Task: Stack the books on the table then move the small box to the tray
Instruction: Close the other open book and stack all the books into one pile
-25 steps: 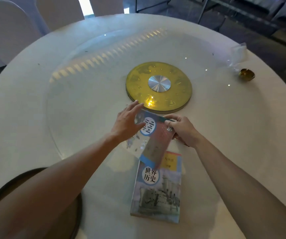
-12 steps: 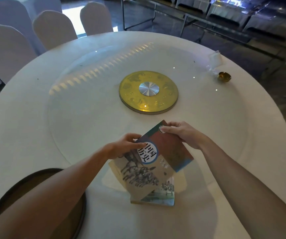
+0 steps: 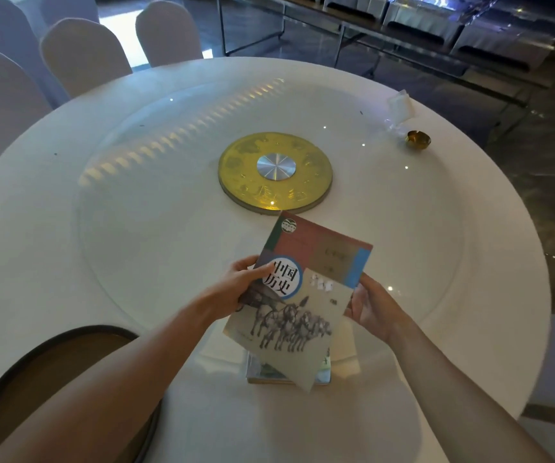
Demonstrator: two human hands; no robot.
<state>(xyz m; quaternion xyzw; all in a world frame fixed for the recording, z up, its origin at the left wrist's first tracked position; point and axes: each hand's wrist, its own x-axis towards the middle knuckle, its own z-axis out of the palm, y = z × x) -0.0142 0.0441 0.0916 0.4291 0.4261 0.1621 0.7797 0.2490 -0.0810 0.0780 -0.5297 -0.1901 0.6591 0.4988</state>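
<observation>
A history book [image 3: 306, 295] with a horse drawing and a blue-ringed title circle is held just above the table. My left hand [image 3: 239, 289] grips its left edge, thumb on the cover. My right hand [image 3: 371, 307] holds its right edge. Under it lies a second book [image 3: 259, 372], mostly hidden; only its lower edge shows. A dark round tray [image 3: 35, 355] sits at the lower left, partly behind my left arm. A small clear box [image 3: 400, 105] stands at the far right of the table.
The round white table [image 3: 52, 248] carries a glass turntable with a gold hub [image 3: 274, 173] at its centre. A small brass bowl [image 3: 418, 139] sits near the clear box. White-covered chairs [image 3: 82, 55] stand behind the table; a dark floor lies to the right.
Both hands have brought the horse-cover book nearer to me and turned it more upright, over the lying book. My right hand has slid from the book's top corner to its right edge.
</observation>
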